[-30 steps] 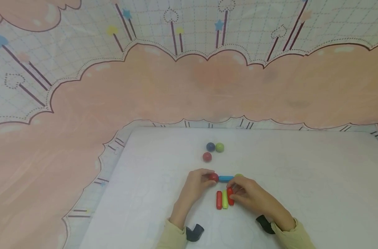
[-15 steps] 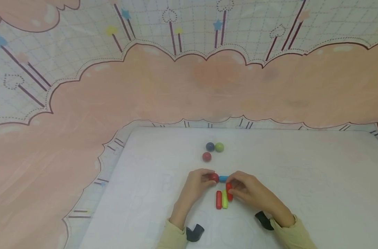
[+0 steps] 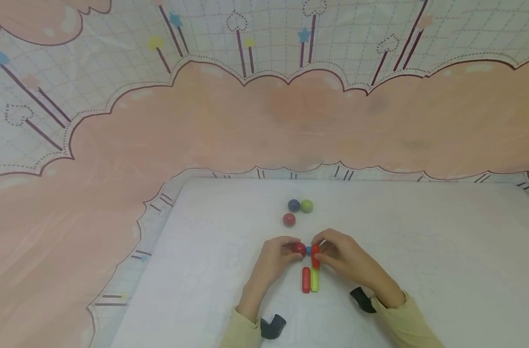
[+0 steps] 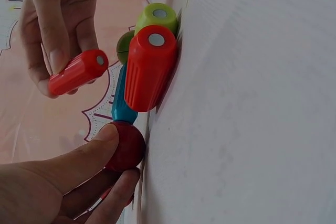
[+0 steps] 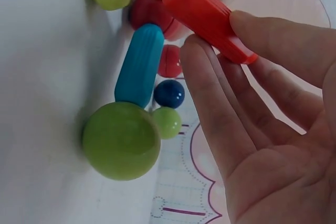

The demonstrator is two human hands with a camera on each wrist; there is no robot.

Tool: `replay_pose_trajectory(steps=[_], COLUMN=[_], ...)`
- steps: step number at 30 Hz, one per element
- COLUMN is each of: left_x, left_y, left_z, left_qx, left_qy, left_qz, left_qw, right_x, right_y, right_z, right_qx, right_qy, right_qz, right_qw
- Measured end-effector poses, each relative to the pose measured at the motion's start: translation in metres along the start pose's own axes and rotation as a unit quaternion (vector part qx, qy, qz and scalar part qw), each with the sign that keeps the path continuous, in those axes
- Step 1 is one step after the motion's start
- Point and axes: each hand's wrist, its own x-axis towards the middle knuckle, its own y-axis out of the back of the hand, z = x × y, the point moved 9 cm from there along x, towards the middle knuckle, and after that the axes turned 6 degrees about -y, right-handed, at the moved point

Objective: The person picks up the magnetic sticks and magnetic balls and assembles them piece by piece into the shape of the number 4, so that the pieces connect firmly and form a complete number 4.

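Note:
My left hand (image 3: 275,256) pinches a red ball (image 4: 128,148) between thumb and fingers, low at the white tabletop. A blue ribbed rod (image 5: 139,66) joins that ball to a green ball (image 5: 122,141) at its other end. My right hand (image 3: 345,253) pinches a red magnetic rod (image 5: 210,20), raised above the table, a grey disc showing in its end. In the head view this rod overlaps the blue one, and the right hand hides the green ball. Nearer me, a second red rod (image 3: 306,280) and a yellow-green rod (image 3: 315,280) lie side by side.
Beyond the hands, a dark blue ball (image 3: 294,205), a light green ball (image 3: 306,206) and another red ball (image 3: 289,219) sit grouped on the white tabletop (image 3: 229,212). A patterned peach cloth (image 3: 247,125) lies past the table's far edge.
My right hand has lifted the red rod from beside the yellow-green one and moved it away from me and leftward, over the blue rod. The left hand keeps its place on the red ball.

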Motion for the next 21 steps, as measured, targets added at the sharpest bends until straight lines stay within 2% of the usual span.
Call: replay_pose_trajectory(steps=[10,21], left_x=[0.001,0.001], left_y=[0.002,0.002], left_z=[0.002,0.003], left_qx=[0.001,-0.007], left_qy=[-0.006,-0.012], left_qz=[0.001,0.002], left_qw=[1.0,0.9999], right_x=[0.012,0.024], right_y=[0.006,0.008], right_z=[-0.004,-0.006], right_qx=[0.004,0.024], right_qy=[-0.002,0.005], right_qz=[0.038,0.063], right_qw=[0.9993,0.9977])
